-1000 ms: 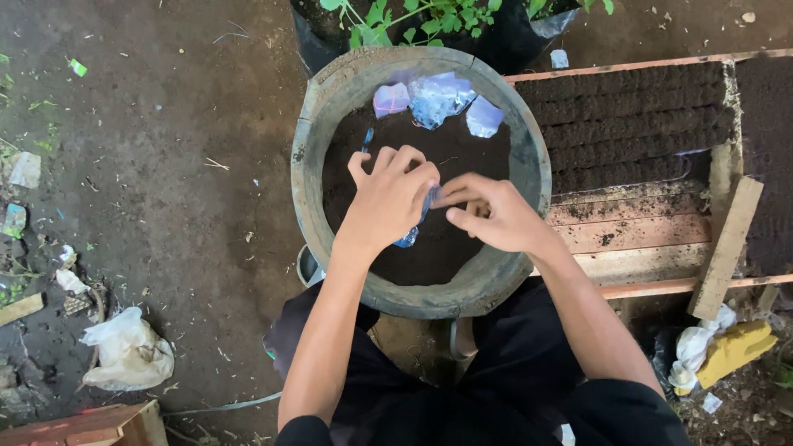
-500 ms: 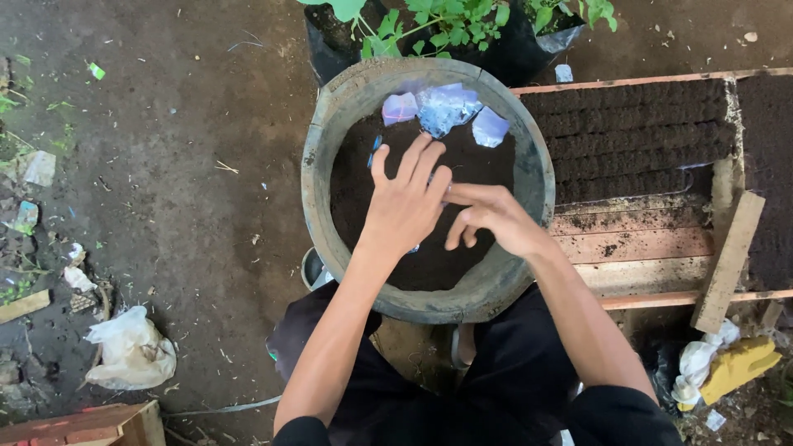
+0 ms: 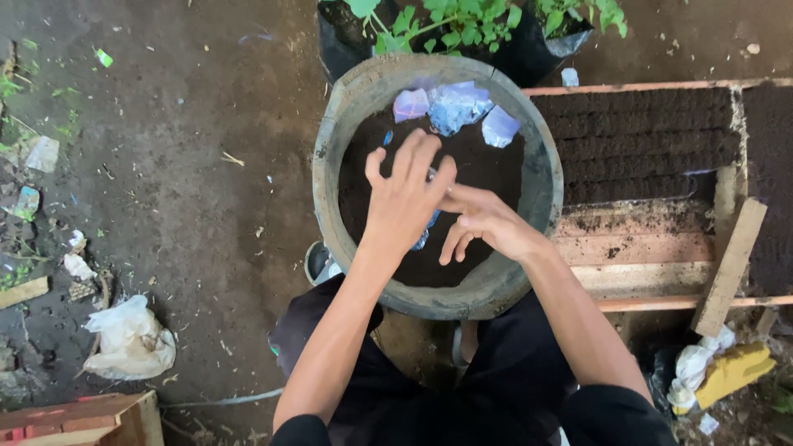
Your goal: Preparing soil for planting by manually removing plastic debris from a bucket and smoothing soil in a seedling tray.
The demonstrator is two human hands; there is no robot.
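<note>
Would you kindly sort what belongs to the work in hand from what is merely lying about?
In hand: left hand, right hand, soil basin, small plastic bags.
Lying about: white sack, potted plant, wooden plank, yellow rag.

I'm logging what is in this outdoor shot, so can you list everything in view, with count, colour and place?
round tub: one, grey-green, centre, holding dark soil
plastic pieces: about three, pale blue-violet, on the soil at the tub's far side
potted plant: green leaves in a black bag, beyond the tub
wooden tray: one, reddish frame, right of the tub, with rows of dark soil blocks
wooden slat: one, pale, leaning across the tray's right part
white bag: one, crumpled, on the ground at lower left
yellow object: one, lower right, among white scraps
left hand: fingers spread, over the soil; a small blue piece shows under it
right hand: beside the left, over the soil
</note>
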